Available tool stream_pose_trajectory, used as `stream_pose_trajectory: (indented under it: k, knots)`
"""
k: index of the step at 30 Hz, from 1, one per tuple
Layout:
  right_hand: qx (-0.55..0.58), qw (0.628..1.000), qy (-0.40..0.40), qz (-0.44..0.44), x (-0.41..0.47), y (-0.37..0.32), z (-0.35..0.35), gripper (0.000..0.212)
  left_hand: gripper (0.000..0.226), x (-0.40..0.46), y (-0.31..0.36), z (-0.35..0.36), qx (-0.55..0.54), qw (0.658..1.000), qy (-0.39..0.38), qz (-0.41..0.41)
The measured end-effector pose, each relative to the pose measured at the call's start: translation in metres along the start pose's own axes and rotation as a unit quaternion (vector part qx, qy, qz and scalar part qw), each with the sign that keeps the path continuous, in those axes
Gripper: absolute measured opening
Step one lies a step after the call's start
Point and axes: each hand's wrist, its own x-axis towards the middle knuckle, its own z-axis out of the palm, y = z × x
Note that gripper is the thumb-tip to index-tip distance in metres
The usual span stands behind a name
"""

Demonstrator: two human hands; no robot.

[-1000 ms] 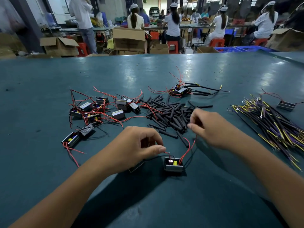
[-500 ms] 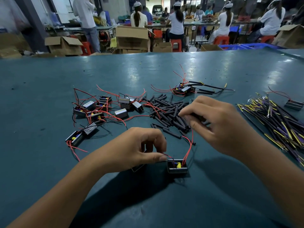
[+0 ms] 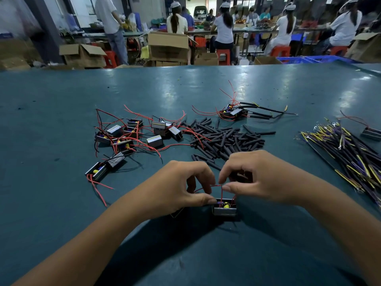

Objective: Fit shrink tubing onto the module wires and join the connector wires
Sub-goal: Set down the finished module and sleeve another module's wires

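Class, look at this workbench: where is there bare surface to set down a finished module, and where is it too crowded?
Bare table lies left of the left hand, below the loose modules. More lies beyond the tubing pile, toward the far edge. It is crowded between the modules and tubing, and at the right, where the wire bundle spreads beside the right hand.

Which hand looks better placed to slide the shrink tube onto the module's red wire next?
Right, probably. The right hand pinches the red wire near its top and seems to hold a black tube piece in its curled fingers. The left hand grips the module, steadying it on the table.
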Motion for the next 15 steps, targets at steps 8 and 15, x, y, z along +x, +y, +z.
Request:
stream_pose_trajectory:
  k: [8,15]
  knots:
    - [-0.05,0.997,0.041,-0.046,0.001,-0.008,0.0,0.006,0.02,0.005,0.008,0.021,0.121,0.985,0.123,0.003]
    - [-0.055,0.996,0.049,-0.055,0.001,-0.008,0.0,0.008,0.013,0.011,0.013,0.028,0.064,0.988,0.139,-0.013]
